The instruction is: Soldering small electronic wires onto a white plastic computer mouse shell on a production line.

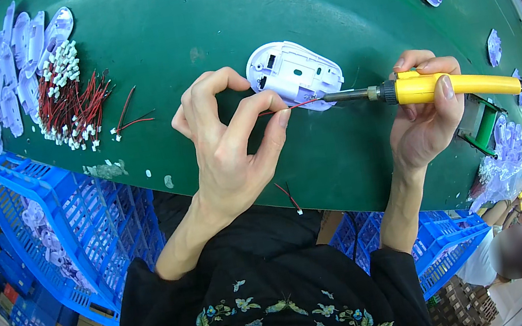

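Seemingly soldering, our left hand [222,135] pinches a wire [301,104] over the shell [297,74] beyond it, our right hand [422,134] wraps the iron [418,89], and next we likely need steadiness.

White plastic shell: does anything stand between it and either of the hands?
Nothing visible blocks the left hand, right beside the white plastic shell. Between the right hand and the shell, only the yellow soldering iron it holds reaches across.

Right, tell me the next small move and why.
I'd probably settle the soldering iron on the red wire: the left hand pinches that wire by the white shell, and the iron, in the right hand, has its tip at or very near the wire's end.
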Demonstrator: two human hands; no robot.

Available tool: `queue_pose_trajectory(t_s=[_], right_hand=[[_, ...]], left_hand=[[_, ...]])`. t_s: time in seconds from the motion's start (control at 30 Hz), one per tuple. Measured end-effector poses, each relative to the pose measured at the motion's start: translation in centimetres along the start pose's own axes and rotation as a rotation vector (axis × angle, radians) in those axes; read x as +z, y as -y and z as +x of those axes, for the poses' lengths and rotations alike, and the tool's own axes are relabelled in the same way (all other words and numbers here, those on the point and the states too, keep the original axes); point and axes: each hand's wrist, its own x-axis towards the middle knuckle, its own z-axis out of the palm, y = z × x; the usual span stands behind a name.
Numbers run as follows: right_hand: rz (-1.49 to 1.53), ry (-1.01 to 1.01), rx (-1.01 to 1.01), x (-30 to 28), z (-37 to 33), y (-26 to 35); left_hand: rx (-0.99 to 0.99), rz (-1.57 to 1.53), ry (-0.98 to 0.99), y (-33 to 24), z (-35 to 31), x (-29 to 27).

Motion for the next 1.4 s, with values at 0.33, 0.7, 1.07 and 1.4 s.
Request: queue_pose_trajectory(t_s=[0.33, 0.7, 1.07, 1.4], right_hand=[[0.024, -0.006, -0.023, 0.0, 0.1, 0.0], [-0.015, -0.014, -0.065, -0.8, 0.4, 0.0], [0.02, -0.056, -0.039, 0.9, 0.1, 0.1], [0.078, -0.068, 0.006, 3.9, 0.3, -0.7]], left_hand=[[0.0, 0.002, 0.003, 0.1, 0.1, -0.1], [0.015, -0.029, -0.034, 0.6, 0.1, 0.3], [0.005, -0.048, -0.037, 0.5, 0.4, -0.1], [-0.182, -0.232, -0.322, 1.3, 0.0, -0.3]])
